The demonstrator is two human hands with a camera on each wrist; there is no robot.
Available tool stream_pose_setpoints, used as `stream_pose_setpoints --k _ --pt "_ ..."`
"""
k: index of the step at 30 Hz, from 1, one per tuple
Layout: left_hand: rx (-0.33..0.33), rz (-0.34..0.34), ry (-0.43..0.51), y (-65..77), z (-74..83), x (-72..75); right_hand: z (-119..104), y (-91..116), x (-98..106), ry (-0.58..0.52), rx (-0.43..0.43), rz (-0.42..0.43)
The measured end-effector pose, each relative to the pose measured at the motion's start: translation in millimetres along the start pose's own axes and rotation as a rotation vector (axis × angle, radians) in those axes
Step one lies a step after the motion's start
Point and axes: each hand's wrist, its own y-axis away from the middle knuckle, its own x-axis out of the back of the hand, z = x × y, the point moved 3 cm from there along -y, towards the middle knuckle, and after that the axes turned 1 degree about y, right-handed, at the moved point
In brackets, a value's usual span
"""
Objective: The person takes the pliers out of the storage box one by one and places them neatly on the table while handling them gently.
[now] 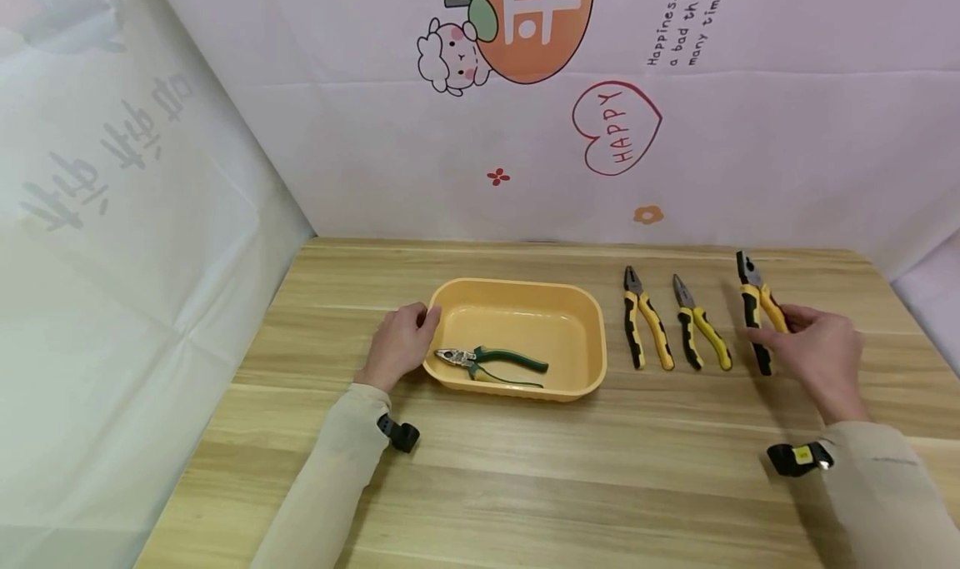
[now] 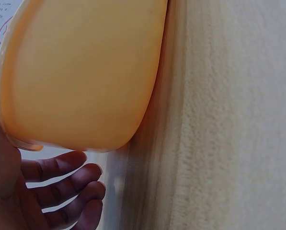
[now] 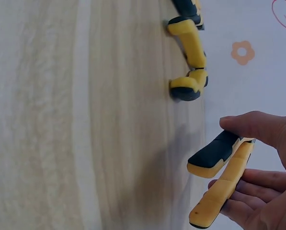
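Note:
My left hand [image 1: 401,341] holds the left rim of a yellow plastic tray [image 1: 525,286], thumb at the rim. Its other fingers [image 2: 68,184] are bent beside the outer wall. Inside the tray lie green-handled pliers [image 1: 513,356], jaws towards the left. At the right, my right hand [image 1: 817,352] grips black-and-yellow combination pliers [image 1: 752,294] by the handles, thumb on one and fingers at the other. The right wrist view shows the held handles [image 3: 224,184] spread apart, with a shadow on the table beside them.
Between tray and right hand lie combination pliers [image 1: 630,302] and needle-nose pliers [image 1: 686,306], both with black-and-yellow handles and jaws pointing away. The wooden table [image 1: 555,486] meets a printed white cloth [image 1: 375,161] at the back; another cloth hangs at the left.

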Motion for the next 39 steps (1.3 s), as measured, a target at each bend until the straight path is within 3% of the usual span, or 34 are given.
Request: stream_pose_setpoints --k 12,39 --pt "-0.004 0.003 0.000 -0.1 2.7 0.2 10.5 -4.9 -6.5 0.061 0.002 0.005" --pt "-0.023 0.013 0.010 -0.4 -0.3 -0.9 0.4 -7.8 -18.8 0.150 0.118 0.045"
